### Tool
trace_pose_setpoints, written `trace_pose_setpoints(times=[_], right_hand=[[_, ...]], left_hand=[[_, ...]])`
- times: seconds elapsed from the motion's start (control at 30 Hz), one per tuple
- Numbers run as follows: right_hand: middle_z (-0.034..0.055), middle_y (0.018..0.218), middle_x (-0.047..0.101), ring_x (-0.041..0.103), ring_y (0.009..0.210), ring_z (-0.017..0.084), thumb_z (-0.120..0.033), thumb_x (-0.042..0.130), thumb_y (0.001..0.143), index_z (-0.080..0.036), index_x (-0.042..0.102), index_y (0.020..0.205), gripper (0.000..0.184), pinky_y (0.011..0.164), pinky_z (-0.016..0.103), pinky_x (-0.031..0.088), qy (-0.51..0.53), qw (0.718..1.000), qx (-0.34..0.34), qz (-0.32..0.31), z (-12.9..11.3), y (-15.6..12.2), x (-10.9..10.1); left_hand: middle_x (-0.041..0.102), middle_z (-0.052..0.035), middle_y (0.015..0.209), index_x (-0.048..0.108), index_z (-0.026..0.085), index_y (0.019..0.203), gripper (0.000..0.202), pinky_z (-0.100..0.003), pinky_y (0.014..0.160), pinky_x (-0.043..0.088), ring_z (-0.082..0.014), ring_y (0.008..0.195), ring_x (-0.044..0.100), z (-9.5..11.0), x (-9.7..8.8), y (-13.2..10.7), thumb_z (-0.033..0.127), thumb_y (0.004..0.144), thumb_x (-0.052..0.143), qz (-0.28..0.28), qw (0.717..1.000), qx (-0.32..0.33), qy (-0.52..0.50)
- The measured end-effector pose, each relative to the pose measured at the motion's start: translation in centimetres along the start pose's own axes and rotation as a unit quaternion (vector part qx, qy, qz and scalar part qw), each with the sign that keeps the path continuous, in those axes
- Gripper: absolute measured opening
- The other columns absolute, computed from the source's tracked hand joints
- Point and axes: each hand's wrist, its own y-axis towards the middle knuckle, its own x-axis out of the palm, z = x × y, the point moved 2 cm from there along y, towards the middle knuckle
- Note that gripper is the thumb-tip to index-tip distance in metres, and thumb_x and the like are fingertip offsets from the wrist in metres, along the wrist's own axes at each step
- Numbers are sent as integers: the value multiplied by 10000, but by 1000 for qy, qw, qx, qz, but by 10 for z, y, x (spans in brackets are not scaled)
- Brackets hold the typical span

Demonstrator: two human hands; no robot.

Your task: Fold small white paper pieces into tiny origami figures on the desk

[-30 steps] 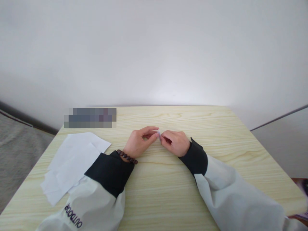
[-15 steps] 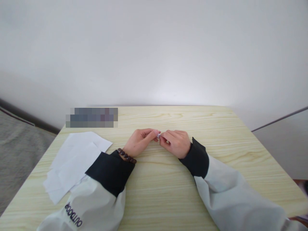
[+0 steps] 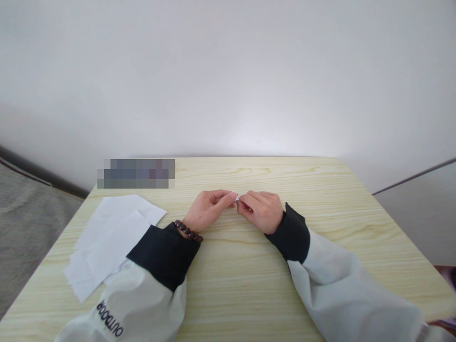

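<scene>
A small white piece of what looks like folded paper (image 3: 237, 200) sits between my two hands, above the middle of the table. My left hand (image 3: 209, 210) is closed, pinching its left side between thumb and fingers. From the other side my right hand (image 3: 262, 212) grips it too, fingers curled and tips close to the left thumb. Most of the piece is hidden by the fingers. Loose sheets of white paper (image 3: 114, 235) lie overlapping on the left, partly under my left sleeve.
The light wood-grain table (image 3: 245, 294) meets a white wall (image 3: 242, 85) at its back edge. A blurred-out, pixelated object (image 3: 136, 174) lies at the back left corner. Beyond the left edge is a grey surface (image 3: 17, 228).
The fingertips and the small white piece have shifted very slightly to the right, and the piece is turned a little. The sheets have not moved.
</scene>
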Motion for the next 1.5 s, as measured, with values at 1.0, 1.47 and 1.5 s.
trace_pose_setpoints(times=[1.0, 1.47, 1.5], right_hand=[[-45, 493, 556, 455, 436, 79, -178, 488, 789, -190, 518, 545, 246, 516, 234, 269, -3, 1000, 11, 5, 1, 0, 1], [-30, 537, 538, 456, 480, 82, -206, 478, 817, -186, 514, 606, 215, 501, 221, 274, 95, 991, 82, -41, 6, -5, 6], [-28, 547, 540, 461, 490, 83, -210, 475, 820, -186, 518, 619, 207, 500, 216, 280, 116, 988, 90, -48, 6, -5, 7]], left_hand=[[712, -56, 922, 694, 140, 899, 319, -284, 809, 480, -205, 878, 634, 1, -2, 1, 407, 760, 588, 30, 1000, 3, -7], [698, -61, 880, 662, 128, 881, 312, -278, 743, 486, -177, 793, 627, -3, -1, 2, 402, 744, 600, 31, 999, 14, -5], [698, -63, 879, 661, 125, 887, 317, -278, 737, 486, -176, 787, 628, -3, -1, 2, 402, 743, 601, 32, 999, 12, -9]])
